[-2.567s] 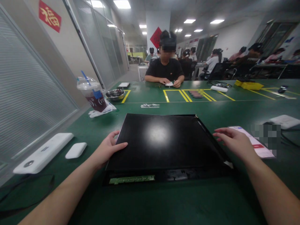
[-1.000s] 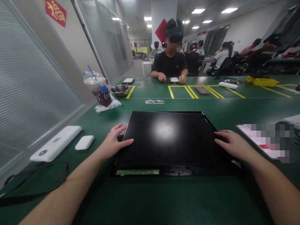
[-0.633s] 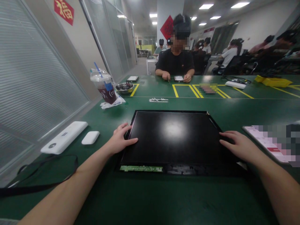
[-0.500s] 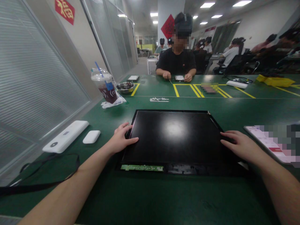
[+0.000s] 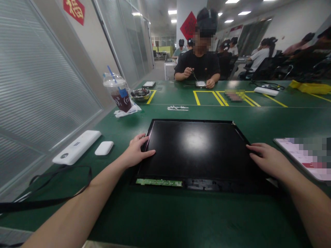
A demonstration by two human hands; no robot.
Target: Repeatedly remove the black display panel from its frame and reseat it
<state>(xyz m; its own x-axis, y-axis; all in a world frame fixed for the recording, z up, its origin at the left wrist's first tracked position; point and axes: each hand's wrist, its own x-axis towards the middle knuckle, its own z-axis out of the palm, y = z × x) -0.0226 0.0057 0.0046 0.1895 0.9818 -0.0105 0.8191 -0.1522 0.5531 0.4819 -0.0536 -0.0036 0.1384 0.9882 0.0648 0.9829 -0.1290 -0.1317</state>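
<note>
A black LCD screen panel (image 5: 191, 148) lies face up in front of me, with a bright reflection near its upper middle. A narrow green circuit board (image 5: 159, 182) runs along the left part of its near edge. At the left side, my left hand (image 5: 138, 150) grips the panel, its thumb over the face and its fingers along the outer edge. My right hand (image 5: 266, 158) holds the opposite side, fingertips on the frame; the underside of its grip is hidden.
To the left are a white power bank (image 5: 77, 147), a small white case (image 5: 104, 148) and a black strap (image 5: 59, 203). A drink cup (image 5: 120, 93) stands beside a metal bowl (image 5: 140, 94). A phone (image 5: 302, 155) lies right. Opposite, a person (image 5: 198, 63) works on a small device (image 5: 200, 84).
My view has shifted slightly, so the scene sits a little differently. Both hands keep their places on the panel. The person opposite has raised the hand with a tool.
</note>
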